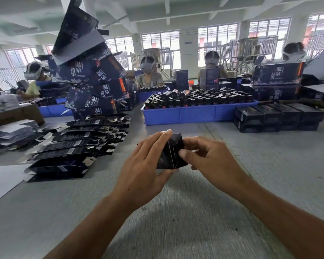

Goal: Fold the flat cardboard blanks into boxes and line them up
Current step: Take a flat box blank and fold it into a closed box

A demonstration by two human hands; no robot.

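many flat blanks (71,146) lie stacked toward the table's (269,165) left edge; mid-table my left hand (144,165) grips a dark box (171,152), my right hand (206,156) pinches its flap; finished boxes (279,116) line the far right edge

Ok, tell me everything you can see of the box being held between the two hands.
The box is small, of dark, slightly glossy cardboard with pale raw edges showing at its folds. Its near end faces the camera, with overlapping angled flaps meeting there, apparently not fully closed. It sits tilted above the grey table. The left hand wraps its left side, fingers on top, thumb below; the right hand presses its thumb against the end flaps.
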